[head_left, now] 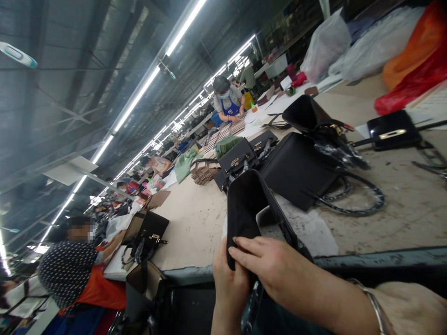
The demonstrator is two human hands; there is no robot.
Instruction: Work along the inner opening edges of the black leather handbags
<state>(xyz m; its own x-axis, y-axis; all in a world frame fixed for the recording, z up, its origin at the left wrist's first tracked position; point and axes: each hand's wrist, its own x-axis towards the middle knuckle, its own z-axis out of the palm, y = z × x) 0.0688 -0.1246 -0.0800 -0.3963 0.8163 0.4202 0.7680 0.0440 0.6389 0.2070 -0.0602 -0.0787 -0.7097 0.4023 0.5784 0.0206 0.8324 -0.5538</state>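
An open black bag [246, 200] is tilted at the table's front edge, its mouth facing up and its dark lining showing. My left hand [228, 274] grips the bag's near corner from below, its fingers partly hidden behind the bag. Across the same rim lies my right hand [267, 258], its fingers pressed together over the edge near my left hand. A grey rectangular patch shows inside the bag's mouth. Just beyond it, a large black bag [296, 167] with plastic-wrapped handles lies on the table.
More black bags [239, 156] stand behind on the table [394, 223]. A small black piece [394, 130] with a gold clasp lies right, near red and orange bags [415, 60]. At left a person [70, 265] sits beside another black bag [150, 232].
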